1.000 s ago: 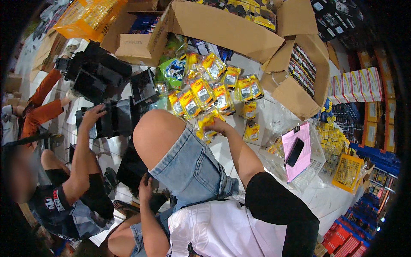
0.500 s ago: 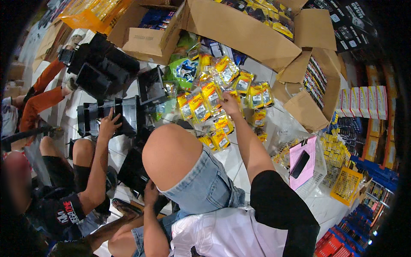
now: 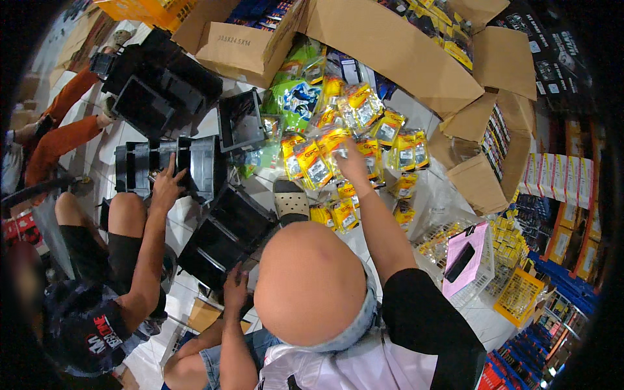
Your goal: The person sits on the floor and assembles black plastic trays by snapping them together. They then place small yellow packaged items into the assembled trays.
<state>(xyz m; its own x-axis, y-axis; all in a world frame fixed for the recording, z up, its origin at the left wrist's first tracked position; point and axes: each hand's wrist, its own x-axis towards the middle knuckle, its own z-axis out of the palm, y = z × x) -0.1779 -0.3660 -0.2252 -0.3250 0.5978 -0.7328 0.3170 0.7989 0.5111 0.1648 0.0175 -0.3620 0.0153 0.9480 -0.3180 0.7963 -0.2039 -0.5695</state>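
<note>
Yellow-topped clear plastic packets (image 3: 314, 162) with small parts inside lie in a loose pile on the tiled floor. My right hand (image 3: 351, 162) reaches into the pile, its fingers bent on the edge of one packet (image 3: 333, 142). Beside my raised knee, my left hand (image 3: 236, 289) is at the near edge of a black plastic bin (image 3: 227, 231), with its fingers apart. Whether it touches the bin I cannot tell. On the left, a co-worker's hand (image 3: 168, 187) rests over another black bin unit (image 3: 200, 166), index finger stretched out.
Open cardboard boxes (image 3: 383, 52) line the far side, and a smaller carton (image 3: 478, 179) stands at right. A phone (image 3: 460, 262) lies on a pink sheet (image 3: 473, 250) atop a basket (image 3: 478, 286). More black bins (image 3: 240, 120) stand far left. A clog (image 3: 291, 200) shows beyond my knee.
My knee has shifted right and nearer, uncovering the black bin and the clog. My left hand shows more fully. My right hand stays at the packets as the whole view shifts slightly.
</note>
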